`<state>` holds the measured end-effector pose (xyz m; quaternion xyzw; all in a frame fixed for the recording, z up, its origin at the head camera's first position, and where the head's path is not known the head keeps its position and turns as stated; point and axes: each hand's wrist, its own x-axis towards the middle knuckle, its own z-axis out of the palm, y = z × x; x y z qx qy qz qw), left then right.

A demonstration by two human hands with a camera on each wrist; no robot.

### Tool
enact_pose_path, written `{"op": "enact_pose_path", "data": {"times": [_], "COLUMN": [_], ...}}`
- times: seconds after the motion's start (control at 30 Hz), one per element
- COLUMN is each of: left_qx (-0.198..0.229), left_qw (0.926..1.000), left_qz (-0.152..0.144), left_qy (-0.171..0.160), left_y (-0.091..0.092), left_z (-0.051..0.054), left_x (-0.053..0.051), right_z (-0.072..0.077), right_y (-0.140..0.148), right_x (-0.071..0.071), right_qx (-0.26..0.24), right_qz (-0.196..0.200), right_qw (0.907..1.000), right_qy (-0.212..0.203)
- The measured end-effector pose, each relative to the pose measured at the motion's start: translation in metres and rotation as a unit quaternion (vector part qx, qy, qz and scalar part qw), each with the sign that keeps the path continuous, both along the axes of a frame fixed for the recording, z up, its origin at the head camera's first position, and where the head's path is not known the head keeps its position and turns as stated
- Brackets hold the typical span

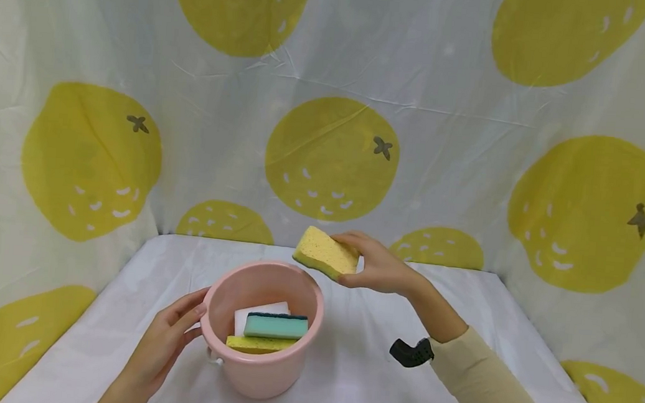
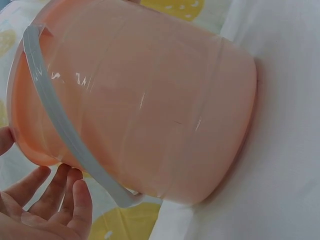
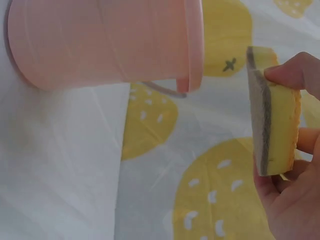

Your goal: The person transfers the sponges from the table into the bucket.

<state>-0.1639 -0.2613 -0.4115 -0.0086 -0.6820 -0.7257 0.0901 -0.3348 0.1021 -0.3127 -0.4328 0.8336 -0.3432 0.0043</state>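
A pink bucket stands upright on the white cloth, its mouth toward me. At its left rim, my left hand grips the edge with thumb and fingers. Inside lie a white block, a green sponge with a dark top layer, and a yellow sponge in front. Above and right of the rim, my right hand pinches another yellow sponge, held in the air and tilted. The right wrist view shows a greyish layer on one face of this sponge.
A pale bucket handle hangs down against the outer wall in the left wrist view. The white-covered table is backed by a curtain printed with yellow fruit. A black band sits by the right sleeve.
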Motion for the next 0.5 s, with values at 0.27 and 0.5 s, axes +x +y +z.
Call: {"op": "enact_pose_path", "data": {"times": [0.27,0.5], "left_qx": [-0.001,-0.003], "left_qw": [1.0,0.9999], "left_qz": [-0.005,0.005], "left_qy": [0.006,-0.015], "left_y": [-0.002,-0.001], "left_z": [-0.004,-0.001], "left_x": [0.001,0.0], "right_z": [0.008,0.01], "right_y": [-0.033,-0.059], "right_x": [0.01,0.018], "right_qx": [0.011,0.035], "right_qz": [0.059,0.114], "right_qw": [0.9976,0.9916], "right_qy": [0.036,0.051]}}
